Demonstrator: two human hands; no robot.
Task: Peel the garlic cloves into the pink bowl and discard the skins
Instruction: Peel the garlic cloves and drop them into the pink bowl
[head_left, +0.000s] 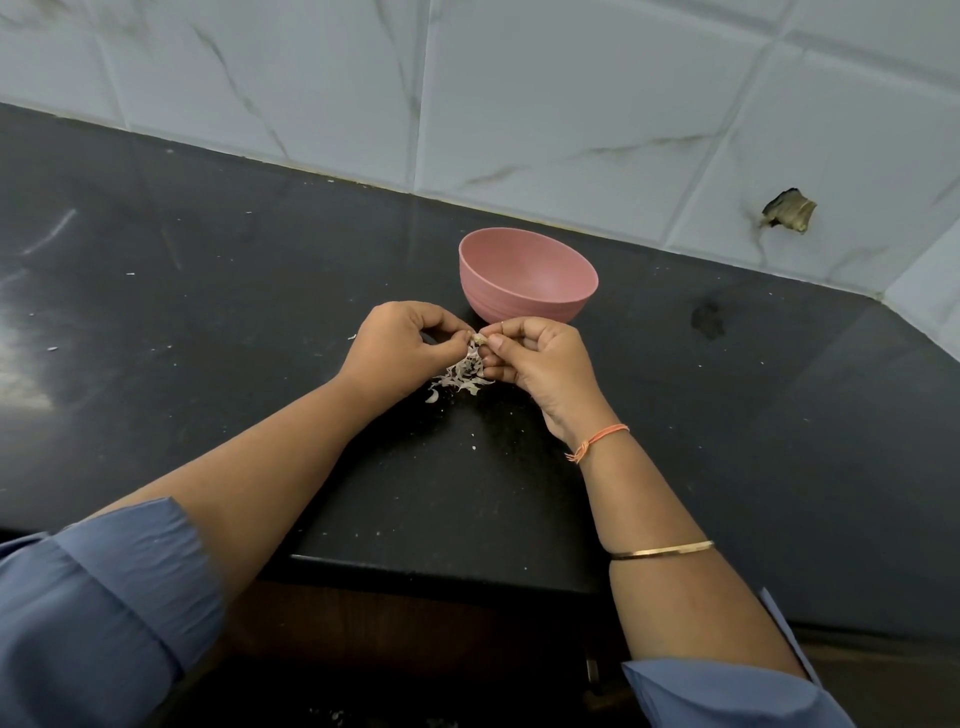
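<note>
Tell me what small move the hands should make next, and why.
Probably peel the hanging skin off the garlic clove and drop it on the skin pile below. The left hand and right hand both pinch the clove in front of the pink bowl, and skin seems to cling to it.

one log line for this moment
step: peeling | left hand, right hand: both pinch garlic clove | skins: heaped on counter beneath | pink bowl: upright beyond hands
</note>
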